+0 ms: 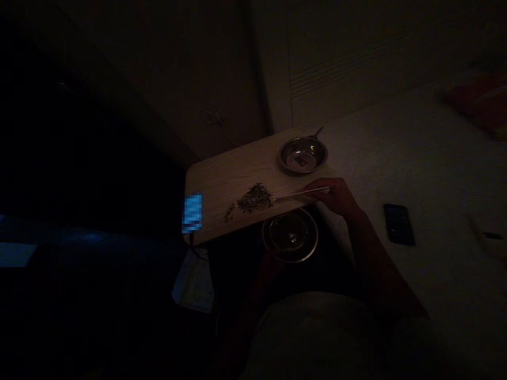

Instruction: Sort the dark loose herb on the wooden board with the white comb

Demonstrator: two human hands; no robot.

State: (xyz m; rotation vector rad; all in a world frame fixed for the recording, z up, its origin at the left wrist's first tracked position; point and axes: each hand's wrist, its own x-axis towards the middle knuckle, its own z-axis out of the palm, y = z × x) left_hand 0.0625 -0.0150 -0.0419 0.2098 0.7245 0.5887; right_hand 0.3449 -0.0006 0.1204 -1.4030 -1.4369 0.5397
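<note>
My right hand (331,194) is closed round a thin pale stick (295,193), which could be a brush or utensil handle; its kind is too dark to tell. The stick's far tip touches the right side of a pile of dark, crumbly bits (255,197) on the small wooden table (216,174). Just below the table's near edge, my left hand (273,264) grips the lower left rim of a round metal bowl (290,235). Dark contents with a shiny spot show inside the bowl. A second metal bowl (303,155) stands on the table beyond my right hand.
A dark phone (398,224) lies on the pale surface (364,163) at right. Behind the second bowl a thin handle (319,131) sticks out. A cord runs from a wall socket (213,117) behind the table. A pale box-like thing (194,282) sits at lower left.
</note>
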